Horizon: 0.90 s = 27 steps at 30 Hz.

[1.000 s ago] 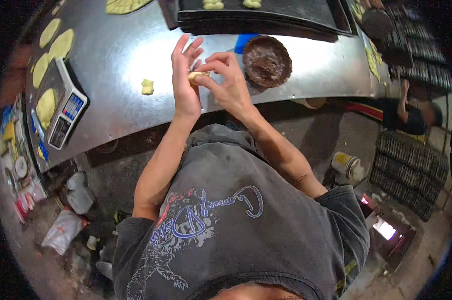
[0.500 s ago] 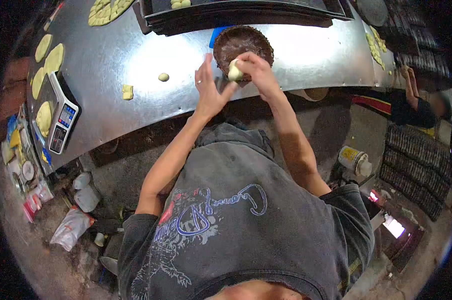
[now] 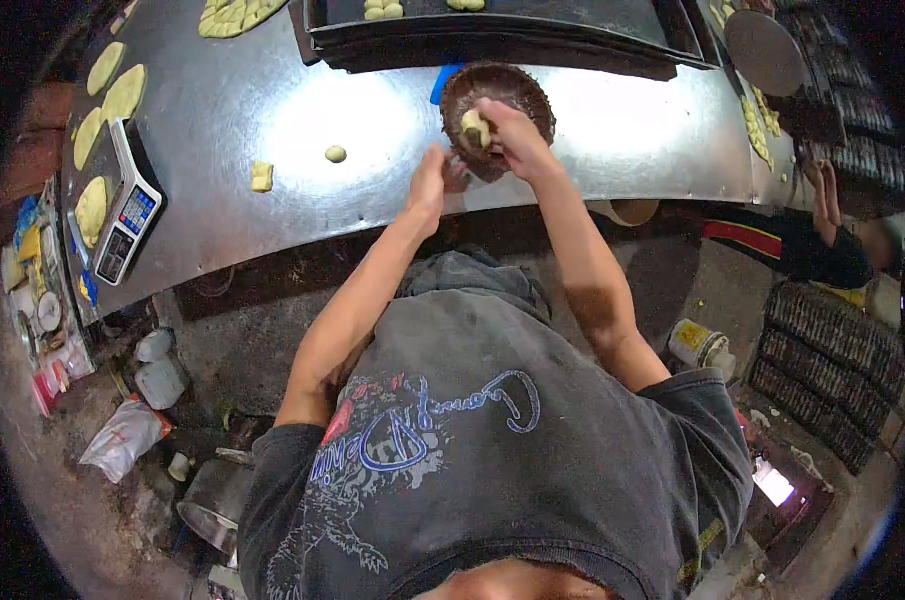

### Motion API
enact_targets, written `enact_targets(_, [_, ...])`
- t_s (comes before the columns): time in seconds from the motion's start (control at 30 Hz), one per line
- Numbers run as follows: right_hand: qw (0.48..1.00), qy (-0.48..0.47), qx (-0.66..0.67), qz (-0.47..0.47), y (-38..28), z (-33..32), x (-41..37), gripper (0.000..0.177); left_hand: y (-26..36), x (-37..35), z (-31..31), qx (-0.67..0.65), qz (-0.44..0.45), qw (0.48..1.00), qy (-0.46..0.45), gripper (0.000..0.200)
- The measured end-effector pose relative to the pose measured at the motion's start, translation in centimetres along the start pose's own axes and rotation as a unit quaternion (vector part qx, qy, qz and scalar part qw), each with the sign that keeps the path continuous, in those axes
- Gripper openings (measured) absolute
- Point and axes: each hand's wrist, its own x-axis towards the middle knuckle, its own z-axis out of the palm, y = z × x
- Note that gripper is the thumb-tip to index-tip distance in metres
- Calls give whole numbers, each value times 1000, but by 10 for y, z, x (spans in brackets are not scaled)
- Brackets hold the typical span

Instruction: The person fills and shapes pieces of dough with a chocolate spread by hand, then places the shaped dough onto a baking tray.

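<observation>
A round brown bowl (image 3: pixel 523 92) with a ragged, paste-caked rim stands near the front edge of the metal table. Over it, my right hand (image 3: pixel 516 140) is closed on a pale piece of dough (image 3: pixel 474 121), which shows a dark brown patch on its lower side. My left hand (image 3: pixel 430 183) is at the bowl's lower left, apart from the dough, holding nothing, its fingers extended and partly blurred. On the table to the left lie a small dough ball (image 3: pixel 336 154) and a squarish dough piece (image 3: pixel 262 177).
Stacked dark trays (image 3: pixel 503 45) stand behind the bowl, the top one bearing dough pieces. A digital scale (image 3: pixel 130 215) and flat dough ovals (image 3: pixel 125 95) are at left. Cut dough (image 3: pixel 756 132) lies at far right, near another person's arms (image 3: pixel 824 190).
My left hand has drawn down, away from the dough. My right hand has turned the dough, and a dark patch now shows on it. The view has shifted slightly.
</observation>
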Motion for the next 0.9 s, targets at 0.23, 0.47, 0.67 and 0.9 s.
enact_targets(0.23, [891, -224, 393, -24, -41, 84, -67, 37, 94, -85, -17, 297, 312, 902, 38, 37])
enact_targets(0.47, [951, -144, 79, -261, -63, 192, -88, 38, 137, -125, -74, 181, 332, 913, 150, 34])
enact_targets(0.67, [961, -262, 16, -89, -92, 211, -83, 21, 170, -155, -116, 263, 435, 857, 87, 29])
enact_targets(0.9, [963, -192, 72, -178, -101, 246, -92, 27, 207, -164, -147, 477, 564, 664, 115, 17])
